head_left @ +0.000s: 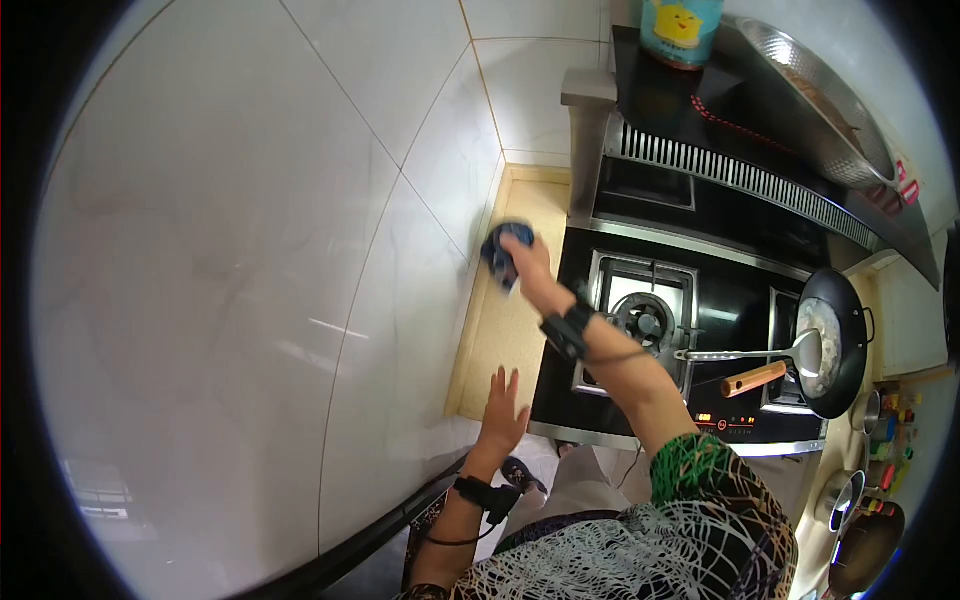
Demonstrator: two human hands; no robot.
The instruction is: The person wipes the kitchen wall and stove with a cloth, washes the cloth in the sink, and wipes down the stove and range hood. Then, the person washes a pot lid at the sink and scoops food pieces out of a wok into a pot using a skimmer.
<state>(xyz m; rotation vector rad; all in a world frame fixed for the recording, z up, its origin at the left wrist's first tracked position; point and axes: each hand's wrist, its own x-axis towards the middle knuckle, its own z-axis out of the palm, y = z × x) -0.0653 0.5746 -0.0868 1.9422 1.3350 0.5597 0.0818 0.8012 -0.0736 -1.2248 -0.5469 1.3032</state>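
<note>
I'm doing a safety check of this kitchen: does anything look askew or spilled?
The metal spatula sits in the wok, its handle jutting toward the uncovered burner; it might get knocked. No spill is visible.

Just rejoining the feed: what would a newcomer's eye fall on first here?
Probably the right hand with a blurred dark blue cloth, over the beige ledge between tiled wall and stove. Next, the black wok at the stove's right end, a metal utensil resting in it.
</note>
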